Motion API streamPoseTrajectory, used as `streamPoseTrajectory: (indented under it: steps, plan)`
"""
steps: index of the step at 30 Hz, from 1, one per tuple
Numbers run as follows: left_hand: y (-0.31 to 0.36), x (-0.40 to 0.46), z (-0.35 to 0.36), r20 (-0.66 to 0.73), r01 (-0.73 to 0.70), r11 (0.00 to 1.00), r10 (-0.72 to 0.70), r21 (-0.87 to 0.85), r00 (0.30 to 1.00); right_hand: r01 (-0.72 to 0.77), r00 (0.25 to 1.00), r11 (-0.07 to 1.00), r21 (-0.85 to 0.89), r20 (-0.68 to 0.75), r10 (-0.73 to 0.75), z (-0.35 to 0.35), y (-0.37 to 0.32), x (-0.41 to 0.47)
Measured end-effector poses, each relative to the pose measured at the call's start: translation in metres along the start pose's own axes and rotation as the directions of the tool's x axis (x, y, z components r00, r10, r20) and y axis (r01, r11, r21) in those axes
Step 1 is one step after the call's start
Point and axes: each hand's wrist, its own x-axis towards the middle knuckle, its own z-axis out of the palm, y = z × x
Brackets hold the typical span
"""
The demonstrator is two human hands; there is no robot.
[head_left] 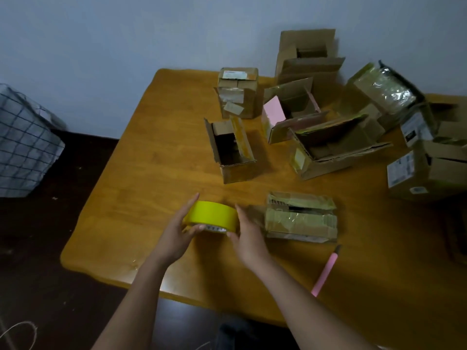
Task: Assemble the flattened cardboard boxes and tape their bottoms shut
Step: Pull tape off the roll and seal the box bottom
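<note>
Two hands — left hand [180,229] and right hand [243,232] — grasping the yellow tape roll [211,216] above the table [141,173], beside the folded box [302,217]; taping step, next likely finding the tape's free end.

A single head-worn wide-angle view looks forward and steeply down onto the wooden table [151,152] from its near edge, close enough that both forearms fill the foreground, while boxes beyond it by the wall look somewhat blurred.
</note>
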Motion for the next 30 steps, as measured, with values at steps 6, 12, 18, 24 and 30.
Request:
streamPoseTrajectory:
  steps: [6, 12, 18, 24, 30]
  plan:
    - [-0.005, -0.006, 0.001, -0.117, 0.010, 0.992, -0.024, -0.126, 0.993, -0.004, 0.999, 0.999, 0.040, -0.032, 0.005, 0.007, 0.001, 0.009]
    - [0.005, -0.014, 0.001, -0.136, -0.045, 0.985, 0.022, -0.169, 0.990, 0.039, 0.996, 0.997, 0.063, -0.086, -0.033, 0.003, 0.002, 0.002]
    - [0.013, -0.016, 0.003, -0.212, -0.087, 0.970, 0.038, -0.227, 0.976, 0.142, 0.983, 0.985, 0.095, -0.127, -0.130, -0.016, -0.005, 0.000]
    - [0.037, -0.016, -0.011, -0.223, -0.039, 0.873, -0.080, -0.486, 0.972, 0.126, 0.991, 0.937, 0.325, -0.085, -0.104, -0.039, -0.018, -0.012]
    - [0.074, -0.017, -0.020, -0.223, -0.057, 0.829, -0.083, -0.556, 0.971, -0.165, 0.986, 0.730, 0.663, 0.110, 0.123, -0.052, -0.031, -0.016]
